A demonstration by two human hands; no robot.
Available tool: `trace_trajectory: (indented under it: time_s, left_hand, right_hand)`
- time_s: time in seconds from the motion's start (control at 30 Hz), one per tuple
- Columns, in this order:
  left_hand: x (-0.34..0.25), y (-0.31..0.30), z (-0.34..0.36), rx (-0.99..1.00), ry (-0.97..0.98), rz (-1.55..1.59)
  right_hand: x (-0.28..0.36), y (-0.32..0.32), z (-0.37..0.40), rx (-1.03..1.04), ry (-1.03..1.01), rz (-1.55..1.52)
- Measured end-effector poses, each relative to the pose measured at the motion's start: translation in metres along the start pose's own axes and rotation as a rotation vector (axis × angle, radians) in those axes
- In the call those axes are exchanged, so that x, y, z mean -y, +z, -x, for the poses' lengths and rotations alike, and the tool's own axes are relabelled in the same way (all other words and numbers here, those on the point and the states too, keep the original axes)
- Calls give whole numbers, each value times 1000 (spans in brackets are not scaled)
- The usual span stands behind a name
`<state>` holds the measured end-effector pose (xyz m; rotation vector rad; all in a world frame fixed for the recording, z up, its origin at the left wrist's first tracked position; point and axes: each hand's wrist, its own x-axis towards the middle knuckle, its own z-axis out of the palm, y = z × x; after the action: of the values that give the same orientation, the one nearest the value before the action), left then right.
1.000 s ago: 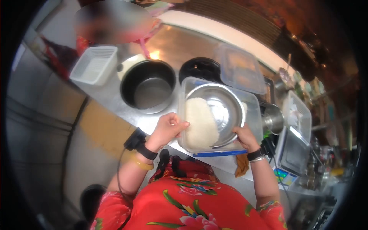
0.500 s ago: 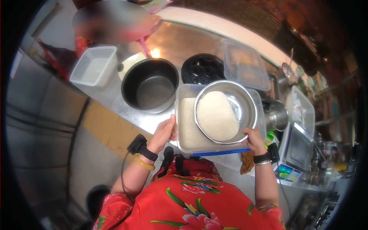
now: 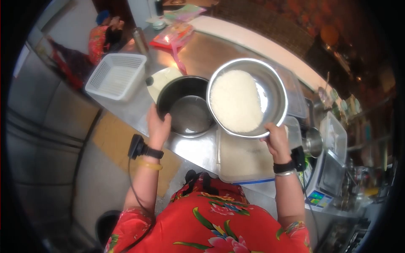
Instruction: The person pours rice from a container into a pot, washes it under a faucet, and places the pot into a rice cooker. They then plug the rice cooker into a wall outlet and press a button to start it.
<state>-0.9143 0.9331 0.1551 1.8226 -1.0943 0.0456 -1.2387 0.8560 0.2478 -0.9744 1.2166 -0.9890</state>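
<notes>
A steel bowl with white rice heaped toward its left side is held up and tilted by my right hand, which grips its lower right rim. The bowl overlaps the right side of a black inner pot whose visible inside holds no rice. My left hand is at the pot's near left side, thumb apart from the fingers; the fingertips are partly hidden. Below the bowl sits a clear plastic bin with more rice in it.
A white basket stands at the left on the steel counter. Behind the pot lie a pale board and a red packet. A scale and steel pan are at the right. Another person is far back.
My right hand has lifted the bowl of rice off the bin, up and leftward to the pot. My left hand has left the bin's edge and moved left to the pot.
</notes>
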Motion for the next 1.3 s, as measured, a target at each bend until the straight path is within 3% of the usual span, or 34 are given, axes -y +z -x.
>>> trace_trajectory:
  time_s: [0.1, 0.2, 0.27, 0.33, 0.4, 0.53, 0.6, 0.67, 0.73, 0.8, 0.87, 0.9, 0.97, 1.0, 1.07, 1.1, 1.17, 1.2, 1.27, 1.3]
  left_hand:
    - [23, 14, -17, 215, -98, -42]
    - [24, 15, -23, 279, -147, 34]
    - [22, 14, -24, 297, -151, 48]
    - [23, 14, -24, 315, -150, 124]
    - [32, 14, -24, 318, -117, 125]
    - [37, 10, -27, 335, -50, 138]
    - [39, 10, -27, 337, -48, 156]
    - [41, 11, -27, 301, -9, 200]
    - [33, 6, -31, 345, -59, 255]
    - [29, 7, -30, 385, -107, 309]
    - [30, 10, -25, 184, -30, 155]
    - [25, 5, -23, 187, -26, 156]
    - [6, -13, -16, 34, 233, -23]
    - [-4, -20, -7, 43, 236, -19]
    - [-22, -30, 17, 326, 234, 181]
    - [-29, -28, 33, 337, 229, 191]
    - [-46, -22, 65, 848, -105, 387]
    - [-48, -13, 81, 867, -105, 395]
    - [-48, 9, 108, 1086, -461, 560]
    - [-56, 13, 114, 1113, -460, 527]
  right_hand:
    - [-19, 42, -31, 51, 13, 42]
    - [-36, 79, -48, 40, -42, 95]
    - [-45, 96, -51, -42, -197, 174]
    - [-42, 106, -48, -26, -150, 325]
    - [-55, 113, -55, -63, -727, 645]
    - [-44, 131, -36, -65, -731, 754]
    - [-36, 134, -31, -23, -998, 996]
    - [-29, 134, -26, 21, -981, 1055]
    - [-26, 130, -27, 148, -1165, 1132]
    - [-23, 128, -26, 136, -1121, 1094]
    - [-20, 124, -25, 124, -1080, 1054]
    - [-18, 120, -25, 35, -1013, 899]
    - [-7, 104, -20, -73, -887, 646]
    - [-10, 80, -25, -122, -820, 600]
    - [0, 27, -10, -259, -381, 496]
    - [19, 7, 8, -309, -164, 494]
    - [13, -55, 29, -362, -441, 603]
    - [6, -93, 34, -307, -594, 746]
    - [30, -107, 58, -255, -746, 1101]
    - [26, -127, 61, -232, -738, 1235]
